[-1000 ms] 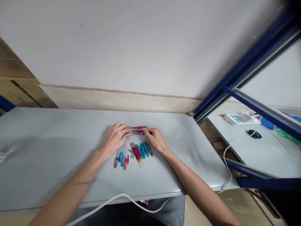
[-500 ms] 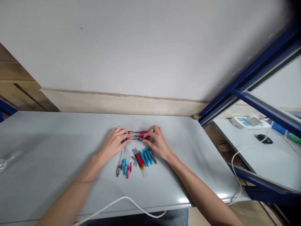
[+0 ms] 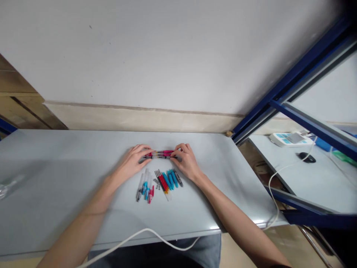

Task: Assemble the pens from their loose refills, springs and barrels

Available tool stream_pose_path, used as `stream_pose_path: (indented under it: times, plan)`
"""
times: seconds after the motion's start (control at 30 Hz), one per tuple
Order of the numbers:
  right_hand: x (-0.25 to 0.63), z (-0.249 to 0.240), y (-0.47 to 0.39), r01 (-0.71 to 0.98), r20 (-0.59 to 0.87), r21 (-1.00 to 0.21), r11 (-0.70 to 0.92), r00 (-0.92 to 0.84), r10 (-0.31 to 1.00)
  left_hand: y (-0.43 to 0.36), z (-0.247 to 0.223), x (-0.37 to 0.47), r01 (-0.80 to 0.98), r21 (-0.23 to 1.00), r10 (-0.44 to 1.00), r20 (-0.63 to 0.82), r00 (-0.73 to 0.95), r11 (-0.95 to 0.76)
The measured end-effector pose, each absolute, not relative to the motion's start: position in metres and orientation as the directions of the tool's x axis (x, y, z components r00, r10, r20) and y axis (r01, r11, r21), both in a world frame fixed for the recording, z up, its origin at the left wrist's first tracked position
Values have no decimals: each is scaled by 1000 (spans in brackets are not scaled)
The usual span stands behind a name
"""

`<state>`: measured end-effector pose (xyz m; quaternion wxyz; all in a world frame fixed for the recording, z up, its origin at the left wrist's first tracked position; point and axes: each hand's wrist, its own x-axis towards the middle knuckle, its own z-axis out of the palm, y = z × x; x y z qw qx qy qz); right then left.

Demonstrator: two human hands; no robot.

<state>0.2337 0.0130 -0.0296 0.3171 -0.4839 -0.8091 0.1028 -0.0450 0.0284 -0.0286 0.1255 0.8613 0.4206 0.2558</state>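
Note:
Several pens, pink and black with clear sections, lie side by side across the table. My left hand has thumb and fingers closed round their left ends. At their right ends, the fingers and thumb of my right hand pinch them. Nearer to me are clear pen barrels with blue, pink and black ends. Beside them lie small grey pieces, red-and-yellow refills, blue pen parts and a dark grey pen part.
The grey table meets a wall at the back. A white cable crosses its front edge. To the right stand a blue metal frame and another table with a black mouse. Something clear lies far left.
My hands still hold the pens at both ends, and the pens now lie closer together. The whole view has shifted slightly; the loose parts keep their arrangement.

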Motion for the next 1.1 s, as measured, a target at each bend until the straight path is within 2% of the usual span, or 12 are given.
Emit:
stream_pose_path:
  times: [0.23, 0.33, 0.47, 0.53, 0.63, 0.7, 0.93, 1.1]
  plan:
    - [226, -27, 8, 726, 432, -451, 518, -330, 839, 31, -30, -42, 645, 431, 776, 362, 517, -631]
    - [223, -21, 1, 681, 433, -480, 553, -364, 825, 18, -15, -36, 657, 441, 787, 421, 450, -612]
    - [221, -14, -8, 640, 331, -503, 581, -478, 814, -18, 0, -31, 705, 538, 869, 434, 237, -461]
    - [220, -12, -11, 660, 276, -494, 566, -498, 822, -37, 0, -33, 771, 539, 924, 347, 162, -338]
    - [218, -9, -16, 673, 243, -489, 555, -506, 828, -59, -6, -37, 846, 498, 981, 124, 146, -189]
    - [214, -9, -20, 673, 245, -483, 560, -510, 825, -66, -11, -39, 879, 448, 986, 64, 155, -167]
    - [198, -19, -27, 706, 218, -416, 573, -534, 816, -65, -7, -33, 934, 289, 977, 20, 214, -211]
    - [194, -18, -29, 755, 200, -337, 562, -526, 827, -60, 0, -28, 948, 233, 975, 5, 222, -217]
